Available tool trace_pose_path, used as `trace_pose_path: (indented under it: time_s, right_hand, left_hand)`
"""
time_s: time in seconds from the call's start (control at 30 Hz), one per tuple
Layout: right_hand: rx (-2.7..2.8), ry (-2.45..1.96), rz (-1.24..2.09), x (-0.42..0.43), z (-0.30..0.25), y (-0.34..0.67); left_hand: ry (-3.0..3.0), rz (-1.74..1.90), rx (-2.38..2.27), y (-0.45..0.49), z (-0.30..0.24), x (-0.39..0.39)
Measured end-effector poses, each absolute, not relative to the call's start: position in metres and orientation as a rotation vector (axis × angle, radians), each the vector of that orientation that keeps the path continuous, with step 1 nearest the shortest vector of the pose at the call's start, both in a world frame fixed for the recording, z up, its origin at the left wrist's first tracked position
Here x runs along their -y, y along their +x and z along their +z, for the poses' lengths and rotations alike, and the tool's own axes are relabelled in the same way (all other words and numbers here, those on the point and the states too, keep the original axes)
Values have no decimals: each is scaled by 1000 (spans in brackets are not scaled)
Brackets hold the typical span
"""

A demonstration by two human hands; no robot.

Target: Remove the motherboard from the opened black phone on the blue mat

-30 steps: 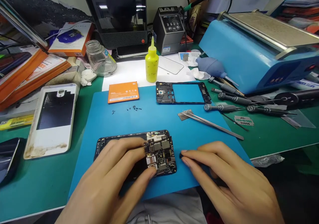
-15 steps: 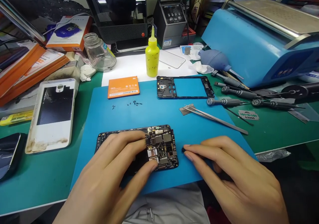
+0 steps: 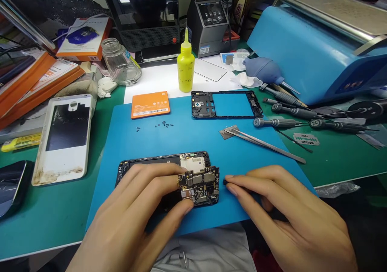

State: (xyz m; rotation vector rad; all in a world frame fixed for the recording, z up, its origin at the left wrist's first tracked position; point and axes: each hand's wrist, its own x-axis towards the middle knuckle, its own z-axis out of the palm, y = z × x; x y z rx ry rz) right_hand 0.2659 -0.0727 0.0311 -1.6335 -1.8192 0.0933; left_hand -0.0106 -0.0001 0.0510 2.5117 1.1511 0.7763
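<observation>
Circuit board (image 3: 198, 188), seen from the head camera, sat tilted over the right end of the opened phone body (image 3: 142, 168), near the front edge of the blue mat (image 3: 187, 139). Your left hand (image 3: 133, 223) pinched the board's left edge narrowly between forefinger and thumb, probably to keep skin off the chips. Your right hand (image 3: 287, 215) was closed on a small dark tool (image 3: 225, 181), its tip just beside the board's right edge. The fingers lay low on the mat, likely for steadiness. Loose screws (image 3: 163, 124), an orange battery (image 3: 150, 104) and a black frame (image 3: 225, 104) lay toward the mat's far edge, well apart from both hands. Tweezers (image 3: 266, 143) lay across its right edge.
</observation>
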Motion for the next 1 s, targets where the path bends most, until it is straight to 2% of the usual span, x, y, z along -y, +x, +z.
trace_pose_path:
  time_s: [0.2,0.57,1.0]
  right_hand:
    - [1800,-1689,55,76,29,266]
    - [1855,-1574,91,68,30,264]
    - [1775,-1595,89,76,28,264]
  left_hand:
    - [2425,680,-1297,-1,50,4]
    - [2485,763,-1196,-9,46,7]
    - [2608,670,-1163,-17,45,2]
